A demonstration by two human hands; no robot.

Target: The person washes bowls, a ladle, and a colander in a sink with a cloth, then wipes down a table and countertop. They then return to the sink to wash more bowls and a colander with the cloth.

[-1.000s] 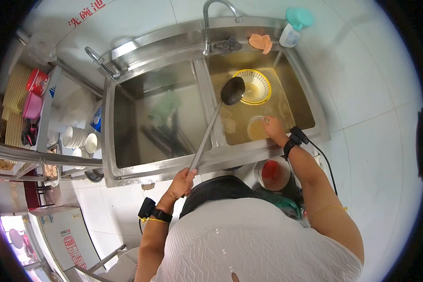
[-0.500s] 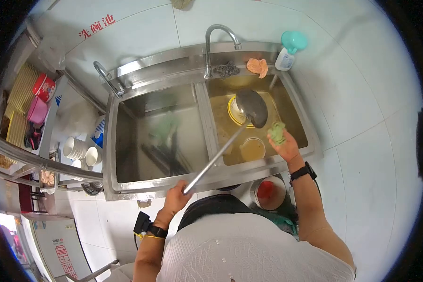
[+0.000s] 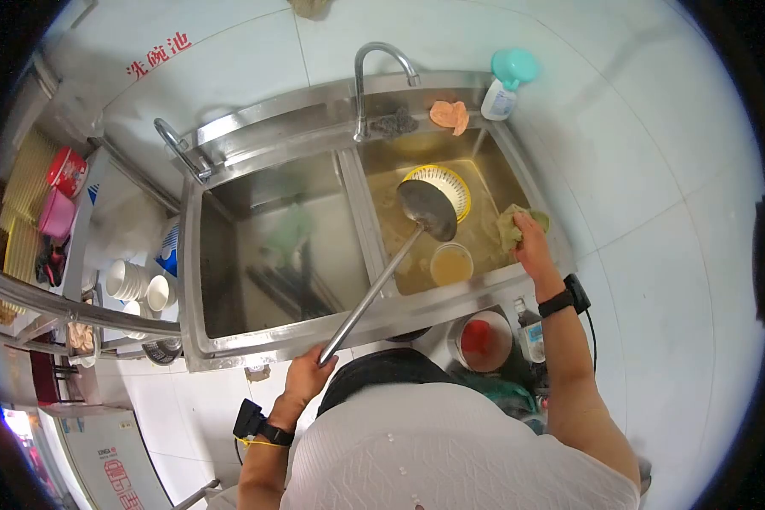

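My left hand [image 3: 308,375] is wrapped round the handle end of a long metal ladle [image 3: 427,209]. The ladle's dark bowl hangs over the right sink basin [image 3: 388,240], overlapping a yellow-rimmed white strainer [image 3: 450,189]. My right hand [image 3: 531,246] grips a green cloth [image 3: 512,223] at the basin's right side. Near the basin's front, a round bowl [image 3: 451,264] sits in the brownish water. The left basin [image 3: 229,255] holds cloudy water with a pale green thing and dark long items beneath the surface.
Two faucets [image 3: 361,93] rise behind the basins. An orange cloth [image 3: 450,116], a dark scrubber [image 3: 395,122] and a white bottle [image 3: 499,101] stand along the back ledge. Shelves at left hold white cups [image 3: 126,280]. A bucket [image 3: 484,342] and a glass bottle [image 3: 531,332] are below.
The ladle's bowl has shifted left and lower, uncovering more of the strainer. My right hand has moved with the green cloth up to the basin's right side, where the cloth is spread wider.
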